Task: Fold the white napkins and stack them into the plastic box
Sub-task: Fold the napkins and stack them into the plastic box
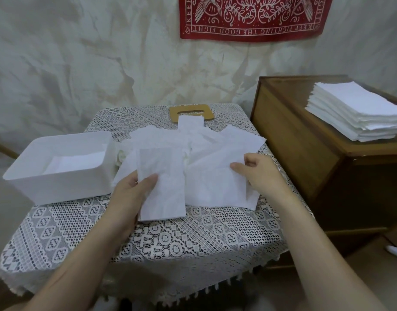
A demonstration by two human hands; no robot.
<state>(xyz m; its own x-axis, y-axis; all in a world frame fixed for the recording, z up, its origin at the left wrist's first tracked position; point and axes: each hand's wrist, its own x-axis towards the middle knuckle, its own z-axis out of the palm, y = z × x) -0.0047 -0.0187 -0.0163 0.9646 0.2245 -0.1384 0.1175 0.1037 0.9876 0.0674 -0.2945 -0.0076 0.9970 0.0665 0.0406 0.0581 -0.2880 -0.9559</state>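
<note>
My left hand grips a folded white napkin, a narrow upright rectangle held just above the lace tablecloth. To its right, my right hand pinches the right edge of an unfolded napkin lying flat on the table. More loose napkins lie spread behind them. The white plastic box stands at the table's left, with folded napkins lying flat on its bottom.
A wooden lid with a slot lies at the table's back edge, a napkin over its front. A wooden cabinet on the right bears a tall stack of napkins. A red cloth hangs on the wall.
</note>
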